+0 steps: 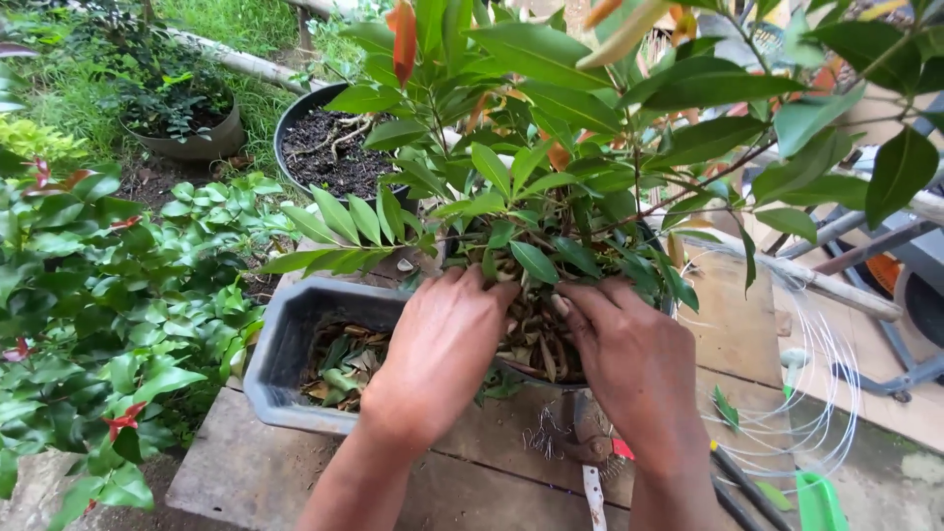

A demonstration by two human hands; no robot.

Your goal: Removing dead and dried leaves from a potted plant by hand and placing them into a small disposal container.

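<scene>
While both hands work at the base of the potted shrub (pixel 590 147), the job in hand looks like clearing dry leaf litter (pixel 536 339) off the soil around the stems. The left hand (pixel 442 349) lies palm-down on the near rim of the pot, its fingers (pixel 472 285) curled together into the debris; whether they pinch anything I cannot tell, since the tips are buried. The right hand (pixel 629 359) sits just beside it, its fingers (pixel 580 300) bent and close together, pressing into the same pile.

To do this well, I judge it best to lift the litter in small pinches, working out from the thin woody stems so no roots or low shoots are torn, and to drop each pinch into the grey plastic trough (pixel 285 354) at left, which already holds curled brown and green leaves.

The litter is dry, papery and tan; the live leaves are glossy, lance-shaped and leathery, some turned orange. The bench (pixel 246 472) is weathered, rough planks. On it, near the wrists, lie a small pair of rusty pliers (pixel 590 447) and loops of thin pale wire (pixel 816 393), springy and easily snagged.
</scene>
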